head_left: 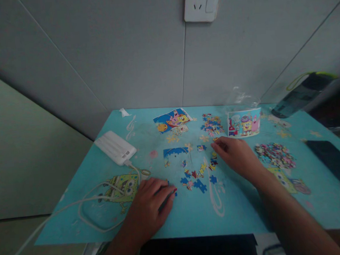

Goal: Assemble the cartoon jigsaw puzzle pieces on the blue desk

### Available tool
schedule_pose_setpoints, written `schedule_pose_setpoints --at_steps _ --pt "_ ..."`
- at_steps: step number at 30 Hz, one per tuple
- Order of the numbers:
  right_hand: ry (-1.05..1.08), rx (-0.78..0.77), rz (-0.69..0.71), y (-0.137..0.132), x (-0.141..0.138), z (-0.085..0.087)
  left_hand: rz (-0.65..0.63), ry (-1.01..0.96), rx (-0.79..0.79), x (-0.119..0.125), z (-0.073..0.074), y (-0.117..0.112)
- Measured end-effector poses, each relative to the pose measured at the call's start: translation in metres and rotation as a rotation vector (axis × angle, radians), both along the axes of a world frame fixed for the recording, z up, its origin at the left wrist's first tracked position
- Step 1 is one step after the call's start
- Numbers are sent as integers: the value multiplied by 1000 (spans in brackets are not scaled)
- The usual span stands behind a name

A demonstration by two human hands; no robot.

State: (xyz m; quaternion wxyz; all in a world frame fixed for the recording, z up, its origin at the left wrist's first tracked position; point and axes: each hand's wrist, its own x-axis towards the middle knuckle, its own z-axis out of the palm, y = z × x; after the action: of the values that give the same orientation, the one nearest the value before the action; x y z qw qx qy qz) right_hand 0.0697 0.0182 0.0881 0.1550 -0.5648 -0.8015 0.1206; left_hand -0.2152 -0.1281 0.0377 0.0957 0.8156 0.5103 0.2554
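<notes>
My left hand (152,201) rests low over the table, its fingers curled and thumb close to the index finger. Bits of red and blue jigsaw piece show at those fingertips. Over to the right, my right hand (233,151) is closed in a pinch, with a small yellowish jigsaw piece (215,139) at its fingertips. Between the hands lie loose blue jigsaw pieces (200,185) and several yellow and red ones. A joined corner of blue edge pieces (174,151) sits above them. One separate piece (201,148) lies left of my right hand.
Behind are a picture sheet (173,119), a pile of pieces (212,124) and a clear tub with a cartoon label (244,123). Another pile (275,155), a dark phone (334,164) and a bottle (300,95) are right. A white power bank (115,147) trails a cable (96,196) left.
</notes>
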Motion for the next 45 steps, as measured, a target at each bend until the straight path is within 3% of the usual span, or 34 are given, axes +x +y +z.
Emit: schedule_pose_setpoints --at_steps 39,42,45 --pt "-19 -18 27 4 5 -4 25 22 -23 3 0 0" --pt "13 -24 77 1 0 -2 29 22 -25 3 1 -1" --pt "115 -20 248 -10 -14 -1 36 29 -17 4 2 -1"
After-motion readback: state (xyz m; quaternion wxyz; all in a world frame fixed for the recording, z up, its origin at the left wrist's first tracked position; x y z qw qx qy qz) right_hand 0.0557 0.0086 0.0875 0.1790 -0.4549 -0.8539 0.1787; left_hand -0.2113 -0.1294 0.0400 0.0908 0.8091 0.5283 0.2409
